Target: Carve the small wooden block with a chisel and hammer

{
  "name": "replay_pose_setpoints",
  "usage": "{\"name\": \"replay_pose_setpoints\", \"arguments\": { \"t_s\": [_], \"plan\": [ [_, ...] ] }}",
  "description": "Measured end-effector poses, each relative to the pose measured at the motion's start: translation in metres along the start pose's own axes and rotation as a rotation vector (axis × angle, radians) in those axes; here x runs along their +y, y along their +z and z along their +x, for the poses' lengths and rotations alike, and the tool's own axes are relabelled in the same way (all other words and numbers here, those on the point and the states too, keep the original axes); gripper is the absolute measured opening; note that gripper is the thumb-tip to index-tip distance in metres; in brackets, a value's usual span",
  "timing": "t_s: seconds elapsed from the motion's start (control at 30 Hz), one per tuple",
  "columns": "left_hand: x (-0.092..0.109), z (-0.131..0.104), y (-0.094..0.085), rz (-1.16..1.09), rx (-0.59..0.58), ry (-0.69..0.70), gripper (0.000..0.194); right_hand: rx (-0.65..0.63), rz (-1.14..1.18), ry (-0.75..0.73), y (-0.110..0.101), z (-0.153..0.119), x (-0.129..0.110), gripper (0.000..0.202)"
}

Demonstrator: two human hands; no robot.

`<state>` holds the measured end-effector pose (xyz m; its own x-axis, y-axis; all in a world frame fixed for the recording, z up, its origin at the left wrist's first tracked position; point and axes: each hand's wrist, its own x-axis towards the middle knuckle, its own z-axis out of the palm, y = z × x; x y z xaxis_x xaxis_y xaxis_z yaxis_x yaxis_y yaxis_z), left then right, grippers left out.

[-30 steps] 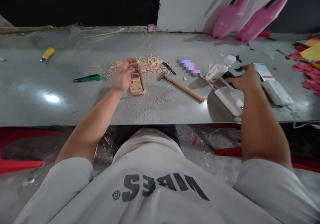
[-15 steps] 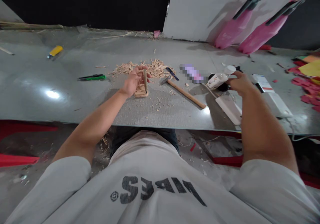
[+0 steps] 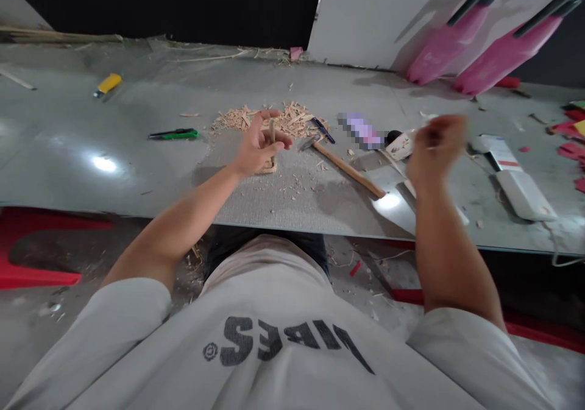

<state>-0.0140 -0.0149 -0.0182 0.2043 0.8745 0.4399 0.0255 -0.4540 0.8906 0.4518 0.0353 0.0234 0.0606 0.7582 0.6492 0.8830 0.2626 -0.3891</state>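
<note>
Left of the hammer, my left hand [image 3: 256, 148] has its thumb and fingers around a thin, light-coloured stick [image 3: 272, 131] that stands upright. Below the fingers, a small carved wooden block [image 3: 270, 169] is mostly covered by the hand. My right hand [image 3: 436, 148] is raised over the right part of the table, its fingers curled and smeared by motion. Whether it holds anything cannot be made out. Behind it and to its left lies a white patterned bottle [image 3: 400, 146], partly hidden. A wooden-handled hammer [image 3: 350, 171] lies between my two hands.
Wood shavings [image 3: 292, 117] are heaped behind my left hand, with a dark pen [image 3: 323, 131] beside them. A green cutter [image 3: 180, 134] and a yellow lighter-like item [image 3: 108, 84] lie left. A white box-like device [image 3: 525, 195] sits right; pink bottles [image 3: 491, 53] stand behind.
My right hand has lifted and swung left from the white-capped bottle. My left thumb has come across the stick. The whole view has shifted slightly.
</note>
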Motion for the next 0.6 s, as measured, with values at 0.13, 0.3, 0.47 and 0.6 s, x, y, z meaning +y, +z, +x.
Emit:
{"name": "replay_pose_setpoints", "arguments": {
  "t_s": [0.13, 0.3, 0.47, 0.6],
  "plan": [
    [0.004, 0.001, 0.007, -0.058, -0.053, -0.054, 0.085, -0.500, -0.059, -0.037, 0.022, -0.066, -0.039, 0.025],
    [0.011, 0.007, 0.010, -0.031, -0.092, -0.195, 0.063, -0.520, -0.259, -0.126, 0.026, -0.090, -0.061, 0.036],
    [0.010, 0.008, 0.008, -0.005, -0.147, -0.239, 0.050, -0.486, -0.216, -0.098, 0.009, -0.088, -0.072, 0.047],
    [0.008, 0.006, 0.011, 0.005, -0.185, -0.203, 0.046, -0.501, 0.054, -0.101, -0.022, -0.085, -0.096, 0.064]
  ]
}}
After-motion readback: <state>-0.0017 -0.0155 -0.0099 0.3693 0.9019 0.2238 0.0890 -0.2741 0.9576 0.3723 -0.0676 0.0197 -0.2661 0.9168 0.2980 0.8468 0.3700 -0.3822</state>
